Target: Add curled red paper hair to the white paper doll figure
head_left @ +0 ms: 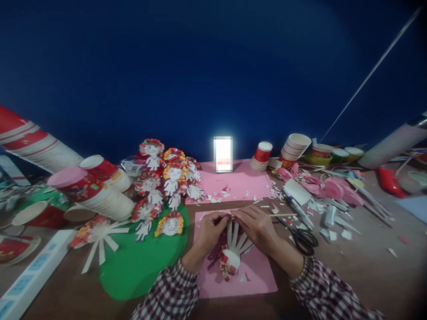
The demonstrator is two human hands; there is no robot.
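Note:
A cut paper cup (231, 259) has long white strips fanning out from its round base, with red and yellow curled strips at its near side. My left hand (213, 229) pinches the far end of one strip. The fingers of my right hand (255, 226) are closed at that same tip and meet the left fingertips. From behind the right hand a thin wooden stick (283, 215) juts out to the right, level with the fingertips. Fingers hide where stick and strip meet. Under the cup lies a pink sheet (255, 284) with a few paper scraps.
Left of me, paper dolls with curled hair (173, 178) stand near a green sheet (143, 271), another cut cup (102, 233) and stacked cups (96, 195). Black-handled scissors (305, 242), a cutter knife (298, 211) and paper scraps lie right. A bright blurred-out rectangle (223, 154) stands behind.

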